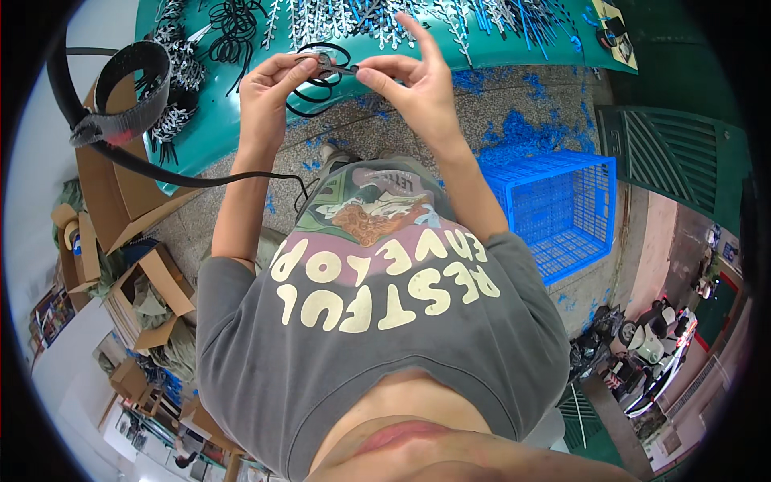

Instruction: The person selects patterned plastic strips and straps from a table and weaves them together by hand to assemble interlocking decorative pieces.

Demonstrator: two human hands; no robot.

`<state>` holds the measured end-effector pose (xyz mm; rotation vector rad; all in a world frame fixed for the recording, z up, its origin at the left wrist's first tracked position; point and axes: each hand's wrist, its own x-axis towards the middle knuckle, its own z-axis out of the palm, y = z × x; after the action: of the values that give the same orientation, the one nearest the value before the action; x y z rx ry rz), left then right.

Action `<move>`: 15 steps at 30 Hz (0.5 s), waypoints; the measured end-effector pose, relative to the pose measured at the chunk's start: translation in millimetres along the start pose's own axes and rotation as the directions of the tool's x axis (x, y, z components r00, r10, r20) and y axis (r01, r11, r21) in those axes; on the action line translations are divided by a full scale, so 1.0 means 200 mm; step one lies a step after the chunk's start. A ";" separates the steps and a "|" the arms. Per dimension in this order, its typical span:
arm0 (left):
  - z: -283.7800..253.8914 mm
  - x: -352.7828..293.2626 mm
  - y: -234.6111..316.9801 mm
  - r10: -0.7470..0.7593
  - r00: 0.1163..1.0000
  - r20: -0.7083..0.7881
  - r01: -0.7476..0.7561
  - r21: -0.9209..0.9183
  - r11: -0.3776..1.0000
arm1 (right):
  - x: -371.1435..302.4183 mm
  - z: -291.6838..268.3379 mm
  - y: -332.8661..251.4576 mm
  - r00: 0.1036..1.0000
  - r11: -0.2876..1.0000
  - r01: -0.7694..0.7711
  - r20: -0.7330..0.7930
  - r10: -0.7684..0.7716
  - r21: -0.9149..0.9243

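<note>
"So, what have your fingers got hold of?"

"A thin, flexible black strip (306,115), looped and held between both hands. My left hand (269,88) pinches it with thumb and forefinger; my right hand (422,96) nips its other end, one finger stretched away."

"Can you make out how it runs?"

"Hardly. My fingertips cover part of it, and its loops pass behind them, so I can't tell whether it's one length or several. Beyond my fingers, the silver-and-black branching strips (321,28) are cut off at the top."

"And the surface?"

"Smooth, shiny green table (217,104), spreading beyond my fingers and to both sides. Slim blue strips (534,28) lie farther right of my right fingers. Below them is a speckled grey floor (622,265), littered with shredded blue scraps (522,132), and a blue plastic lattice crate (580,261)."

"Left of your fingers?"

"An open brown cardboard box (120,181), partly hidden by a thick black cable (161,173). Farther down that side, the room's clutter is too small to sort out."
</note>
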<state>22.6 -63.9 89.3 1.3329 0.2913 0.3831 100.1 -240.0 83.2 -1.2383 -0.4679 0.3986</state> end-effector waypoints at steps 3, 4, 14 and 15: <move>-0.02 0.03 0.02 -0.075 0.997 0.030 0.074 0.050 0.996 | 0.06 -0.03 0.14 1.000 0.991 -0.008 -0.007 0.007 -0.130; -0.03 0.05 0.03 -0.071 0.997 0.027 0.069 0.052 0.996 | 0.06 -0.03 0.16 1.000 0.992 -0.004 -0.003 0.004 -0.128; -0.07 0.09 0.06 0.078 0.997 -0.013 -0.067 0.386 0.920 | 0.03 -0.01 0.11 0.988 0.989 -0.121 0.086 0.128 -0.079; -0.06 0.09 0.07 0.058 0.998 -0.031 -0.043 0.370 0.928 | 0.02 0.01 0.06 0.998 0.972 0.000 0.054 0.013 -0.235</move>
<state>31.6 -42.9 99.8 1.7076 0.3771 0.4127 101.2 -233.5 72.8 -1.4607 -0.5712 0.3918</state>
